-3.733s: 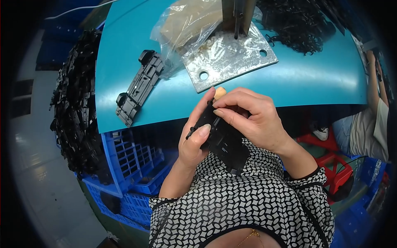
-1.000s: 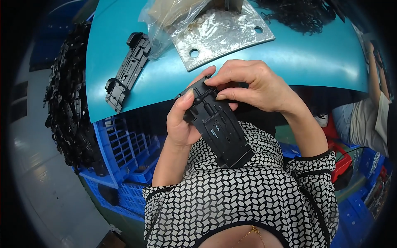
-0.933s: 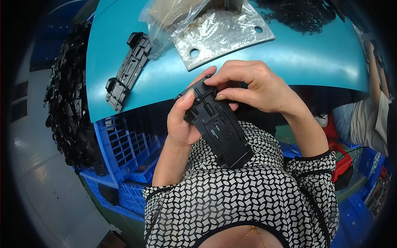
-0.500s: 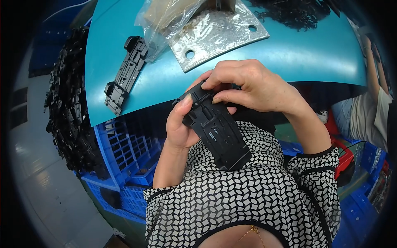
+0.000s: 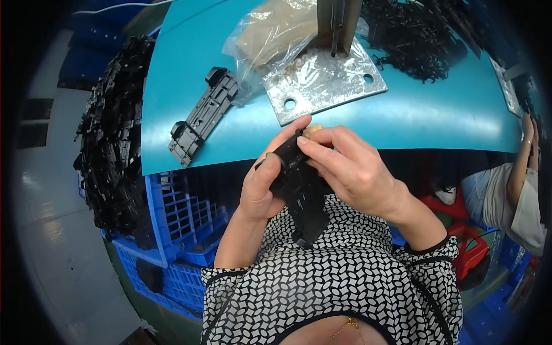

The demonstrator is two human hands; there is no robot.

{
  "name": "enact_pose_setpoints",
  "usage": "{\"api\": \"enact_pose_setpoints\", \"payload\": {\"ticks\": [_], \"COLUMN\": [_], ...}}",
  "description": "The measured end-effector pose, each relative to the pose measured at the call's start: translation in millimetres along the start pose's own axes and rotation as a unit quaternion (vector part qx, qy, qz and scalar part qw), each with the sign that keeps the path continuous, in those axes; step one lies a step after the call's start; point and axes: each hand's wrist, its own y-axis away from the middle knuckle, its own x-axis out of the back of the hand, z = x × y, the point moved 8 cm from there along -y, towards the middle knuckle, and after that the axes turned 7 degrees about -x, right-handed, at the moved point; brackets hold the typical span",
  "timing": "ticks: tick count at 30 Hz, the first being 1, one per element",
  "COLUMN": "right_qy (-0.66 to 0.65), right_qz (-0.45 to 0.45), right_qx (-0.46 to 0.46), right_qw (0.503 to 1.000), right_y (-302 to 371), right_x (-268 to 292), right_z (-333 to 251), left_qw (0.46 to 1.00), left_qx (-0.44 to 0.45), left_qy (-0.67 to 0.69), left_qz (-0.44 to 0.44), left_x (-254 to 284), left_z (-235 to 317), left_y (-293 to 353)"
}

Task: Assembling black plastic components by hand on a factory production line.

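A long black molded plastic part (image 5: 305, 198) is held up in front of my patterned top, its far end raised and its near end against the cloth. My left hand (image 5: 259, 184) grips its left edge near the far end, thumb on top. The fingers of my right hand (image 5: 351, 167) are pinched at the far end; whether a small piece is between them I cannot make out. A similar black plastic part (image 5: 204, 118) lies alone on the teal tabletop (image 5: 443, 118), beyond my left hand.
A metal plate with holes (image 5: 328, 86) carries an upright post (image 5: 338, 26). Beside it sits a clear plastic bag (image 5: 276, 34). Small black pieces (image 5: 414, 40) heap at the back right. Many black parts (image 5: 112, 149) pile at left by blue crates (image 5: 184, 204). Another person (image 5: 512, 190) sits at right.
The held plastic part has tilted more steeply, so its face looks narrower. My right hand has turned and come lower, its fingers now at the part's far end. The view has shifted slightly.
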Motion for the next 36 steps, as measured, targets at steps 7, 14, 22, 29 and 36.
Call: {"api": "enact_pose_setpoints", "payload": {"ticks": [7, 14, 22, 29, 36], "right_qy": [-0.016, -0.308, -0.52, -0.456, -0.383], "right_qz": [0.008, 0.028, 0.082, 0.07, 0.038], "right_qx": [-0.03, -0.214, -0.332, -0.334, -0.342], "right_qw": [0.999, 0.927, 0.783, 0.822, 0.857], "right_y": [0.3, 8.8, 22.9, 23.1, 14.4], "right_x": [0.1, -14.0, -5.6, 15.1, 24.5], "right_z": [-0.8, 24.1, 73.4, 77.8, 84.0], "left_qw": [0.977, 0.757, 0.889, 0.984, 0.986], "left_qx": [-0.067, -0.277, -0.183, 0.036, 0.122], "left_qy": [-0.159, -0.586, -0.398, -0.056, -0.037], "left_qz": [0.129, 0.077, 0.131, 0.164, 0.105], "left_x": [-0.1, -45.1, -4.2, 5.0, 10.7], "left_z": [11.4, 38.5, 23.3, -5.6, -12.2], "left_y": [-6.1, -16.4, -28.8, -43.1, -53.0]}}
